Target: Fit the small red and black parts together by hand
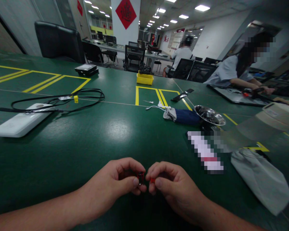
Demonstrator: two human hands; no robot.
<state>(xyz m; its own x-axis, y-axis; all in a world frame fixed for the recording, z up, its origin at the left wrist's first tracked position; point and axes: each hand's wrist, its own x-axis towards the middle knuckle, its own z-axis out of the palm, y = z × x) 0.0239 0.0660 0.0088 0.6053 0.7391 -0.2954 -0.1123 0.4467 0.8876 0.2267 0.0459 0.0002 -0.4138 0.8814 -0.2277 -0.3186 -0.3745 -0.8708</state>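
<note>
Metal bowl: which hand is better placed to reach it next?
Probably the right hand: the metal bowl stands on its side; the left hand would have to cross it. Each hand pinches a small part.

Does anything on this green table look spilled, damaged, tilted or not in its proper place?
Nothing looks spilled or broken. Only the metal bowl at right seems to sit tilted beside the blue pouch, and the black cable sprawls in loose loops. The left hand and right hand pinch small red parts.
</note>
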